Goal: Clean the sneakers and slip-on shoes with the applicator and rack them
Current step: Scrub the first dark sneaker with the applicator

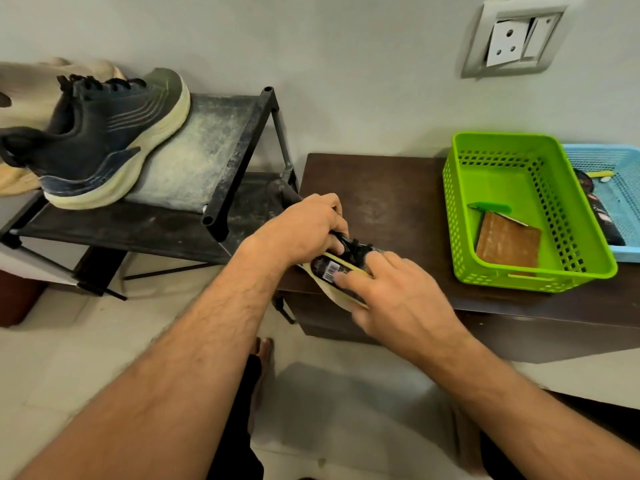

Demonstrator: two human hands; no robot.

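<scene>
A dark navy sneaker with a cream sole (100, 140) lies on the top shelf of the black shoe rack (239, 157) at the left. A second dark sneaker (356, 249), mostly hidden, rests on the near-left corner of the brown table (388, 199). Only its black laces and a strip of cream sole show. My left hand (304, 226) grips it from above. My right hand (394, 296) holds a black applicator with a barcode label (327, 268) against the shoe's side. I cannot see the applicator's tip.
Beige shoes (24, 84) sit behind the racked sneaker. A green basket (460, 216) on the table holds a brown pad and a green item. A blue basket (623, 174) with dark containers stands beside it. A wall socket (512, 39) is above, tiled floor below.
</scene>
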